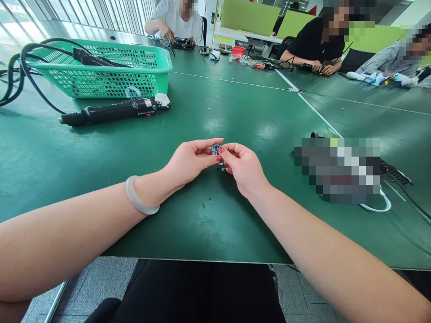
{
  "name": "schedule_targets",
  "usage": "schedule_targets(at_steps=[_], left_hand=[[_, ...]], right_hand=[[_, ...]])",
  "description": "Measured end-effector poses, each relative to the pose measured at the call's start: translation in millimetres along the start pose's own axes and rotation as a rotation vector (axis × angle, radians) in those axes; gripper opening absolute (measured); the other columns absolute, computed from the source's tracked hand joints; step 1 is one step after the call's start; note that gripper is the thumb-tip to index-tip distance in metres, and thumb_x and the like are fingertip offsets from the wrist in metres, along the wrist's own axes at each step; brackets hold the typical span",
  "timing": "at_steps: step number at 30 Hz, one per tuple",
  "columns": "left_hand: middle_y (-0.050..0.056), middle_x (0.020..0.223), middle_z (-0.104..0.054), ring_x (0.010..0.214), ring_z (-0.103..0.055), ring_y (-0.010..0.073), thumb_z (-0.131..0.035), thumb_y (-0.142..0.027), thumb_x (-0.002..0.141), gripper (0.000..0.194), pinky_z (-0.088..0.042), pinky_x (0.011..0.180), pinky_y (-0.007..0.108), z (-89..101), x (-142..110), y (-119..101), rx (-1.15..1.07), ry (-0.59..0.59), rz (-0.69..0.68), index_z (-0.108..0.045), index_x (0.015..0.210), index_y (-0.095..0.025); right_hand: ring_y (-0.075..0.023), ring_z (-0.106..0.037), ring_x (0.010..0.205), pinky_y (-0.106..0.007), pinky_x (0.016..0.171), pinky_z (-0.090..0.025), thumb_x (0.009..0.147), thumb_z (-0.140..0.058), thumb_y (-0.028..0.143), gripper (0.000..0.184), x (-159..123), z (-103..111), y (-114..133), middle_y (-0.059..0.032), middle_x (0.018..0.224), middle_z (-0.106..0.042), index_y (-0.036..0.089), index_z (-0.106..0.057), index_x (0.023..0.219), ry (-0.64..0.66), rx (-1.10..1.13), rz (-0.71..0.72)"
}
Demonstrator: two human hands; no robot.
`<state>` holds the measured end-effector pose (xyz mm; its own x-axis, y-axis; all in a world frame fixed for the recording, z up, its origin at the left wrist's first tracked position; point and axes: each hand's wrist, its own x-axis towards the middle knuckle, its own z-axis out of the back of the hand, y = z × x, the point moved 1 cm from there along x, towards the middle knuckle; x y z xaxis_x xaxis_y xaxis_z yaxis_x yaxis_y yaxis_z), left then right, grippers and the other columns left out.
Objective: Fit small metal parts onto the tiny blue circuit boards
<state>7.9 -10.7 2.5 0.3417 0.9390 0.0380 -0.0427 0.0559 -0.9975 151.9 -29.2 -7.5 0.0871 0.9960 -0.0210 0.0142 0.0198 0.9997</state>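
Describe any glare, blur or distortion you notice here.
Head view: bright blinds at upper left; pale glare patches on the green table; blocky pixels masking a dark object at right; right forearm seemingly stretched toward the corner; the part between left hand and right hand too small to read.

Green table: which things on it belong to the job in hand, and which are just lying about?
In the job:
- small part, between left hand and right hand

Apparently just lying about:
- corded black tool
- green basket
- pixelated dark object
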Motion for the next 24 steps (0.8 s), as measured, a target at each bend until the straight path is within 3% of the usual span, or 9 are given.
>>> schedule_targets(at_steps=[7, 15, 19, 24], left_hand=[[0.001, 0.073, -0.065, 0.069, -0.061, 0.0104, -0.068, -0.022, 0.077, 0.041, -0.050, 0.078, 0.031, -1.9, 0, -2, -0.084, 0.003, 0.030, -0.064, 0.117, -0.014], [-0.001, 0.063, -0.063, 0.065, -0.064, 0.0115, -0.060, -0.008, 0.081, 0.034, -0.053, 0.074, 0.029, -5.8, 0, -14, -0.079, 0.007, 0.075, -0.059, 0.114, -0.012], [0.000, 0.067, -0.062, 0.065, -0.065, 0.0122, -0.056, -0.006, 0.082, 0.035, -0.052, 0.071, 0.029, -1.2, 1, -19, -0.096, -0.054, 0.109, -0.057, 0.117, -0.013], [0.002, 0.076, -0.063, 0.062, -0.061, 0.0079, -0.053, -0.005, 0.083, 0.022, -0.053, 0.072, 0.027, 5.1, 5, -15, -0.182, -0.137, 0.153, -0.064, 0.101, -0.012]], right_hand=[[-0.0047, -0.043, 0.052, -0.023, 0.053, -0.036, 0.073, -0.067, 0.028, 0.011, 0, 1, 6, 0.0039, 0.064, -0.058, 0.018, -0.066, 0.078, 0.041, 0.054, -0.044], [-0.0056, -0.043, 0.052, -0.024, 0.052, -0.033, 0.070, -0.072, 0.037, 0.020, 2, 11, 11, 0.0015, 0.065, -0.061, 0.018, -0.070, 0.076, 0.100, 0.003, -0.037], [-0.0097, -0.048, 0.058, -0.028, 0.057, -0.035, 0.074, -0.067, 0.044, 0.026, 8, 28, 12, -0.0009, 0.071, -0.065, 0.021, -0.073, 0.084, 0.166, -0.323, 0.076], [-0.0119, -0.047, 0.057, -0.029, 0.055, -0.034, 0.069, -0.072, 0.034, 0.012, 11, 40, 9, 0.0006, 0.065, -0.061, 0.023, -0.071, 0.075, 0.224, -0.853, 0.107]])
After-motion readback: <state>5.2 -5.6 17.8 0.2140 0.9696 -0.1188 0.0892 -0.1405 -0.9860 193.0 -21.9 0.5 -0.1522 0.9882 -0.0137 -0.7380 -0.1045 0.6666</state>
